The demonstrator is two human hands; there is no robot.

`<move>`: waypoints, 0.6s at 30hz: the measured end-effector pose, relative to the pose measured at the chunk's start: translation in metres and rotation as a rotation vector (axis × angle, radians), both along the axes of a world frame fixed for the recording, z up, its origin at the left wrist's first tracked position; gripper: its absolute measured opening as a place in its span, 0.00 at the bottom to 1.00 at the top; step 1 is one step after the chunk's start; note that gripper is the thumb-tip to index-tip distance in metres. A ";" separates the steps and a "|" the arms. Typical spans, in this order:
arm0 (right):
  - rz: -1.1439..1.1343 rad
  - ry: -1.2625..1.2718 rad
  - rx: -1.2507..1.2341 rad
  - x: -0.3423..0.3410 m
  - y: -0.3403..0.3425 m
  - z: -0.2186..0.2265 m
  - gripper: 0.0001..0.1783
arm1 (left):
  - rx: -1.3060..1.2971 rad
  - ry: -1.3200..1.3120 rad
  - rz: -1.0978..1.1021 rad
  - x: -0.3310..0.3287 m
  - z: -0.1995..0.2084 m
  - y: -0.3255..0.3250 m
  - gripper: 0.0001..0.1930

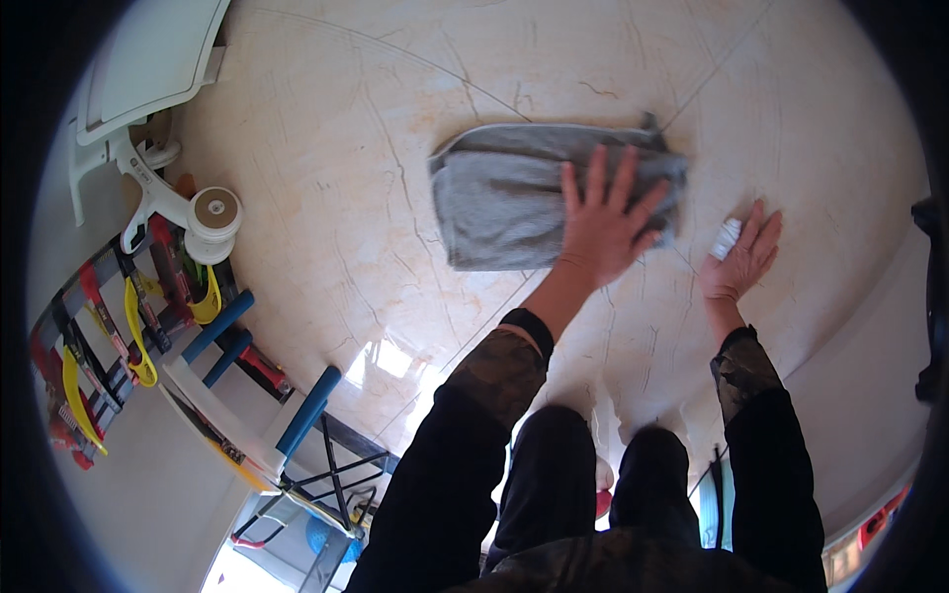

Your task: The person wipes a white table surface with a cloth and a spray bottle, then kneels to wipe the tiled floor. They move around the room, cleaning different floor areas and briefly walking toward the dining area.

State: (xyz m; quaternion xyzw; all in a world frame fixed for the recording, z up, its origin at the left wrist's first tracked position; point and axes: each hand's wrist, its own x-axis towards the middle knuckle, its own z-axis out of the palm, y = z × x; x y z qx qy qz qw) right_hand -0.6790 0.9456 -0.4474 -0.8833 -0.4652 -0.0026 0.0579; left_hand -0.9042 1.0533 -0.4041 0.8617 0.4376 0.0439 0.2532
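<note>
A folded grey cloth point(499, 198) lies on the beige, marble-patterned tile floor point(326, 148). My left hand point(608, 227) rests on the cloth's right part, palm down with its fingers spread. Slight blur shows at the cloth's right edge. My right hand point(743, 252) is on the bare tiles just right of the cloth, apart from it, fingers stretched out. White wrapping point(727, 239), which looks like a bandage, covers its thumb. Nothing is gripped in either hand.
To the left stands a white frame with a round caster point(215, 210). Below it are red, black and yellow tool-like items point(138, 316) and a folding frame with blue tubes point(308, 410). My knees point(554, 445) are near the lower edge; a pale wall point(870, 405) rises at right.
</note>
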 end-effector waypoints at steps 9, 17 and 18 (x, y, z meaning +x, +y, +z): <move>0.053 -0.029 0.064 0.001 0.001 0.002 0.37 | 0.237 0.186 0.075 -0.123 -0.015 0.088 0.35; 0.088 -0.096 0.096 0.003 0.004 0.004 0.35 | 0.265 0.513 0.771 -0.324 -0.031 0.108 0.40; 0.118 -0.088 0.114 0.003 0.004 0.004 0.35 | 0.243 0.520 0.854 -0.343 -0.035 0.101 0.39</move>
